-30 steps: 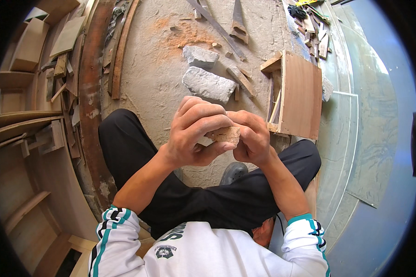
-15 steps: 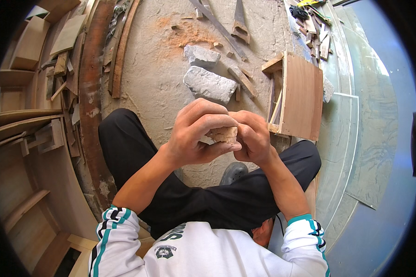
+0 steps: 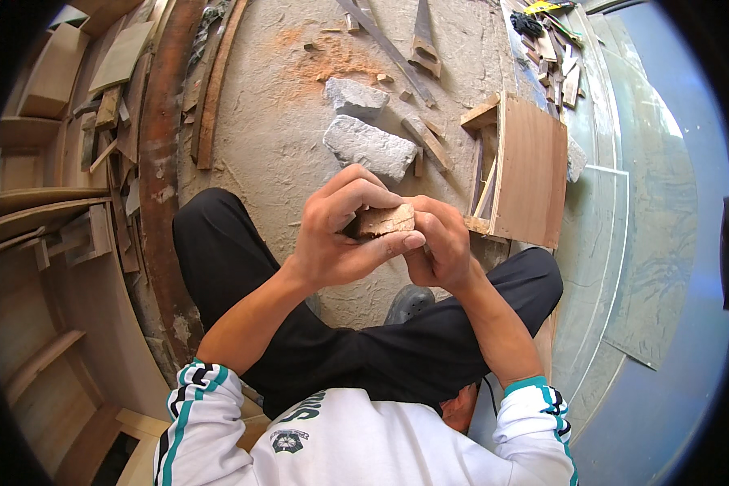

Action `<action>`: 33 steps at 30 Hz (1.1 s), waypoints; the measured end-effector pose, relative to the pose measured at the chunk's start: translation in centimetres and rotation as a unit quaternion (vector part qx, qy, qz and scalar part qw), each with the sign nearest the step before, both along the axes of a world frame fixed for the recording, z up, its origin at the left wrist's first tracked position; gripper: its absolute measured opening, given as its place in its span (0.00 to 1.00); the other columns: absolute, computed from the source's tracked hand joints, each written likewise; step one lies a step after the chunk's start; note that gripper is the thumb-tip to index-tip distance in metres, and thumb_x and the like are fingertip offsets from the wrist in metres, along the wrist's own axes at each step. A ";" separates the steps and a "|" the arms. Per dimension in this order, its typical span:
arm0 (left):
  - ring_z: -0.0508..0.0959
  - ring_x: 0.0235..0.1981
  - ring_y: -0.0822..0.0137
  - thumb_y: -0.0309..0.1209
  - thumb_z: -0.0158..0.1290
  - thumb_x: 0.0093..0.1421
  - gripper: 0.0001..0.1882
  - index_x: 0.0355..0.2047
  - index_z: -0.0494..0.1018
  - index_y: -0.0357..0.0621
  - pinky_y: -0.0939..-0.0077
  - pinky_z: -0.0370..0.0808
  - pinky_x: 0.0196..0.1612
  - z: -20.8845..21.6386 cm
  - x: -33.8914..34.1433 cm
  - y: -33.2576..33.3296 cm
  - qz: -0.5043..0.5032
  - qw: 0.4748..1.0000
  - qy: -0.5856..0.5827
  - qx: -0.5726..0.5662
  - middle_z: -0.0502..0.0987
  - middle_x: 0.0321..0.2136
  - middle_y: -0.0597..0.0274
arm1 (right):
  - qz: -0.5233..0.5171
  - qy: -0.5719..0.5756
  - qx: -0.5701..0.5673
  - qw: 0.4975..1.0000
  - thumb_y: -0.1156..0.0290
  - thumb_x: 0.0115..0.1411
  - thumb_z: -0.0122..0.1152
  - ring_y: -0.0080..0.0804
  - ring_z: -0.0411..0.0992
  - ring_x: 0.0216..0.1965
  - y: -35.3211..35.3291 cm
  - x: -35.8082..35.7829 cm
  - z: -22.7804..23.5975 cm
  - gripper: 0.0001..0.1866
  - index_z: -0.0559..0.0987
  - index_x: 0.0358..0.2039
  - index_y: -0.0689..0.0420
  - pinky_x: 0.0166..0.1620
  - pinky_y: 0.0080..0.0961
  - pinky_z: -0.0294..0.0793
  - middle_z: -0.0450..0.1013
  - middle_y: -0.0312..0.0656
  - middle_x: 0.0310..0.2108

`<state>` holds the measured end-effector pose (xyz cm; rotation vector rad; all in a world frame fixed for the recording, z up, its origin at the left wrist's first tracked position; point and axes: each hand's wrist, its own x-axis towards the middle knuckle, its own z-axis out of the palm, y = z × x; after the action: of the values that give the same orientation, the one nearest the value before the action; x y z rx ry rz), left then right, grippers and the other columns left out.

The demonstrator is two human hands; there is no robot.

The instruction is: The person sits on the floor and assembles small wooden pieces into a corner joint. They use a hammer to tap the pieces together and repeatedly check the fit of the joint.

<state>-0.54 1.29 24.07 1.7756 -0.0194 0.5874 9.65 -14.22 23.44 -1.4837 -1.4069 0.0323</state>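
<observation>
A small tan block with a rough, cracked face, which looks like wood, is held up between my two hands above my knees. My left hand curls round it, thumb along its near side and fingers over the far side. My right hand is closed at the block's right end, and its fingertips are partly hidden behind it. Just beyond my hands, two rough grey stone blocks lie on the floor.
A wooden box frame stands at the right by my knee. Farther off lie a handsaw, a long dark strip, orange sawdust and wood offcuts. Wooden cabinets fill the left; glass sheets lie at the right.
The block has tilted in my hands, so more of its rough face shows. My left fingers and thumb have shifted slightly around it; both hands stay in nearly the same place.
</observation>
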 end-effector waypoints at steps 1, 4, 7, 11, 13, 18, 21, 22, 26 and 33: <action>0.75 0.28 0.72 0.37 0.73 0.47 0.20 0.35 0.78 0.40 0.78 0.72 0.30 -0.1 0.0 0.0 0.000 1.000 -0.003 -0.004 0.75 0.28 0.62 | 0.002 0.021 -0.002 1.000 0.83 0.53 0.60 0.47 0.78 0.33 0.1 -0.1 0.0 0.12 0.74 0.39 0.66 0.35 0.34 0.78 0.76 0.51 0.37; 0.76 0.29 0.72 0.35 0.72 0.47 0.20 0.37 0.78 0.40 0.78 0.72 0.30 -0.2 0.3 0.2 0.006 1.000 -0.018 -0.017 0.76 0.29 0.61 | 0.004 0.079 -0.007 0.997 0.85 0.56 0.58 0.46 0.78 0.33 0.2 -0.4 0.2 0.11 0.74 0.40 0.65 0.36 0.32 0.78 0.76 0.51 0.36; 0.78 0.32 0.70 0.34 0.71 0.49 0.19 0.38 0.79 0.40 0.79 0.73 0.31 -0.1 0.8 0.0 0.024 0.998 -0.036 -0.052 0.79 0.33 0.59 | -0.008 0.112 -0.007 0.994 0.85 0.57 0.58 0.43 0.78 0.33 0.2 -0.4 0.5 0.10 0.75 0.41 0.64 0.36 0.30 0.77 0.76 0.51 0.36; 0.82 0.37 0.68 0.29 0.66 0.54 0.14 0.40 0.79 0.38 0.78 0.77 0.36 -0.7 0.9 0.6 -0.001 0.991 -0.043 -0.124 0.81 0.39 0.55 | -0.054 0.129 -0.008 0.990 0.82 0.61 0.57 0.38 0.78 0.33 0.0 -0.3 0.6 0.07 0.76 0.41 0.64 0.35 0.27 0.76 0.77 0.49 0.36; 0.82 0.40 0.66 0.27 0.62 0.58 0.11 0.40 0.79 0.36 0.76 0.78 0.40 -0.9 0.5 1.5 -0.042 0.989 -0.026 -0.141 0.82 0.40 0.52 | -0.068 0.156 -0.022 0.985 0.81 0.63 0.56 0.36 0.77 0.32 -0.2 -0.3 0.7 0.06 0.76 0.40 0.64 0.35 0.26 0.75 0.77 0.47 0.35; 0.81 0.42 0.66 0.24 0.57 0.63 0.06 0.37 0.78 0.33 0.73 0.77 0.45 0.5 -0.1 3.1 -0.100 0.989 0.045 -0.098 0.82 0.39 0.48 | -0.044 0.177 -0.007 0.983 0.79 0.64 0.55 0.33 0.76 0.31 -0.2 -0.5 0.3 0.04 0.76 0.39 0.64 0.35 0.25 0.74 0.76 0.46 0.34; 0.80 0.41 0.69 0.24 0.55 0.64 0.05 0.36 0.76 0.34 0.73 0.76 0.43 1.2 -0.3 3.4 -0.099 0.990 0.092 -0.036 0.82 0.39 0.50 | -0.048 0.188 -0.028 0.981 0.78 0.64 0.56 0.32 0.75 0.31 -0.5 -0.5 0.3 0.03 0.76 0.37 0.64 0.35 0.25 0.74 0.76 0.46 0.33; 0.81 0.38 0.66 0.25 0.55 0.64 0.05 0.37 0.76 0.35 0.72 0.77 0.41 1.0 -0.3 3.4 -0.091 0.992 0.086 -0.016 0.82 0.38 0.51 | -0.051 0.196 -0.033 0.979 0.78 0.64 0.56 0.32 0.75 0.31 -0.6 -0.6 0.2 0.03 0.76 0.36 0.64 0.35 0.25 0.73 0.76 0.46 0.32; 0.79 0.30 0.60 0.30 0.51 0.66 0.08 0.40 0.72 0.37 0.69 0.77 0.34 -0.3 -0.1 3.0 -0.082 0.989 0.117 0.035 0.78 0.31 0.53 | -0.063 0.209 -0.071 0.973 0.77 0.63 0.56 0.30 0.73 0.28 -0.8 -0.4 0.2 0.04 0.75 0.33 0.64 0.33 0.24 0.72 0.74 0.45 0.29; 0.73 0.29 0.74 0.42 0.38 0.74 0.19 0.41 0.69 0.38 0.78 0.72 0.35 -1.5 1.3 1.1 -0.039 0.936 0.183 -0.299 0.73 0.32 0.65 | -0.132 0.312 -0.096 0.936 0.71 0.65 0.52 0.20 0.70 0.23 0.0 -0.3 -0.4 0.09 0.76 0.32 0.64 0.28 0.22 0.71 0.72 0.38 0.21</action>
<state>0.76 2.43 22.54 1.2532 0.3150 0.1628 9.37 -14.26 23.02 -1.6202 -0.7011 0.4460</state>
